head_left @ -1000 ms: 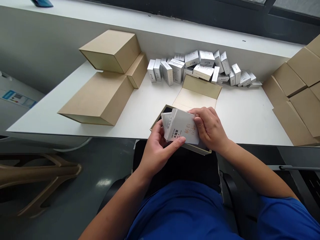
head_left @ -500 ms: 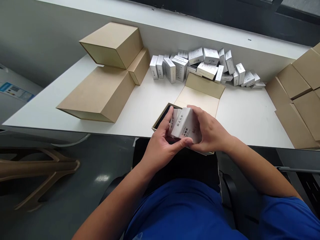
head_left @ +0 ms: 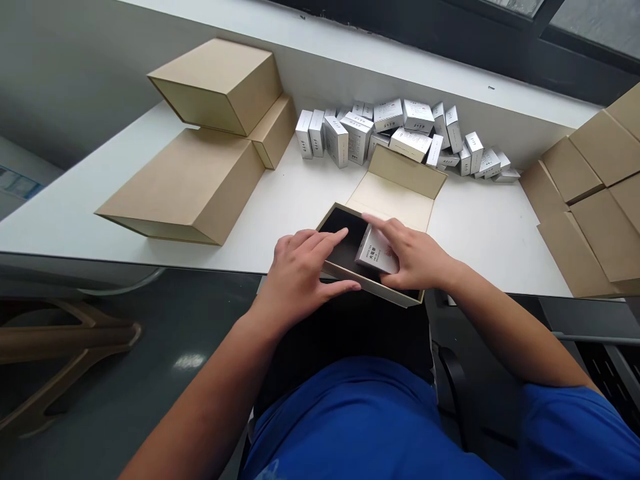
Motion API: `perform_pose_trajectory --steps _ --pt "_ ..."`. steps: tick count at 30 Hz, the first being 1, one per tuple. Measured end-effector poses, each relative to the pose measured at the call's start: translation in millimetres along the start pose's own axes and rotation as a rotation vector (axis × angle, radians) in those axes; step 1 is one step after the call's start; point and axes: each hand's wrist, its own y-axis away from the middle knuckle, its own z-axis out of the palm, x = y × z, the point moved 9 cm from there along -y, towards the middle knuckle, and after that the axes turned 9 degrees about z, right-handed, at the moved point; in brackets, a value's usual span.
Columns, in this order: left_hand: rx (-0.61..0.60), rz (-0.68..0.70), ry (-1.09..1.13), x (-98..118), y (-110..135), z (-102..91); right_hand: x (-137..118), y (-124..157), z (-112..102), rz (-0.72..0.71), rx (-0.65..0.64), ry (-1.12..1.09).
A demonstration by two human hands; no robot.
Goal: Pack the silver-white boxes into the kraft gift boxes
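An open kraft gift box [head_left: 367,288] with a dark lining sits at the table's near edge, its lid [head_left: 395,187] folded back flat. Inside it, at the right, lie small white tea cartons [head_left: 376,255] with printed lettering. My right hand [head_left: 417,257] presses on those cartons, fingers curled over them. My left hand [head_left: 300,273] rests over the box's left front corner, fingers stretched out toward the dark lining, holding nothing.
Several more small white cartons [head_left: 400,133] are heaped at the back of the white table [head_left: 480,227]. Closed kraft boxes are stacked at the left [head_left: 200,180] and at the right [head_left: 595,193]. A wooden chair frame [head_left: 60,353] stands on the floor below left.
The white cartons that both hands held above the box have gone down into its right side. My left hand has let go and spread over the box's left corner.
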Motion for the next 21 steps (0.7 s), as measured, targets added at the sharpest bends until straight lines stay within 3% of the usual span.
perform_pose_trajectory --steps 3,5,9,14,21 --pt "-0.054 0.017 -0.087 -12.2 0.9 12.0 -1.2 -6.3 13.2 0.093 -0.198 0.154" --pt "-0.045 0.028 -0.100 -15.5 1.1 16.3 -5.9 -8.8 14.9 0.124 -0.251 0.223" --pt "-0.018 0.043 -0.085 -15.7 0.8 17.6 -9.5 -9.0 8.8 0.183 -0.279 0.281" --pt "-0.002 0.031 -0.048 -15.5 0.3 16.0 -6.0 -7.3 3.1 0.224 -0.313 0.168" --pt "0.013 0.018 -0.026 -16.1 1.6 17.4 -11.8 -13.1 8.8 0.160 -0.246 0.103"
